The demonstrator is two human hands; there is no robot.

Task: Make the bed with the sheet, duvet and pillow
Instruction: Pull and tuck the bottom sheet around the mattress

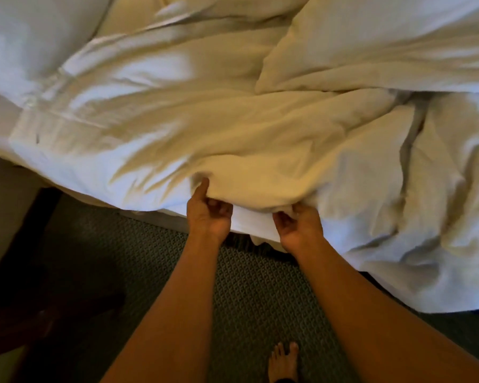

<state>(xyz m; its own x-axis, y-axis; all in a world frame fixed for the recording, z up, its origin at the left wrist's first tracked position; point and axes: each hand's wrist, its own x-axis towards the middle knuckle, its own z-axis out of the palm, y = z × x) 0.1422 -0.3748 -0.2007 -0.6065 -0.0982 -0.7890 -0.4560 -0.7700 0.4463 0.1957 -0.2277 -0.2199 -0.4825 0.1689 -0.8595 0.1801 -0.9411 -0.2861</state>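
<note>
A rumpled white duvet (233,128) covers the bed and hangs over its near edge. My left hand (208,211) grips the duvet's edge, thumb on top and fingers curled beneath the fold. My right hand (299,225) grips the same edge a little to the right, fingers bunched in the fabric. A strip of white sheet (249,222) shows under the duvet between my hands. A white pillow (28,37) lies at the far left. Another thick fold of duvet (385,45) is piled at the back right.
Dark patterned carpet (155,272) runs along the bed's near side. My bare foot (284,360) stands on it at the bottom. A dark piece of furniture (20,286) stands at the left, close to the bed's corner.
</note>
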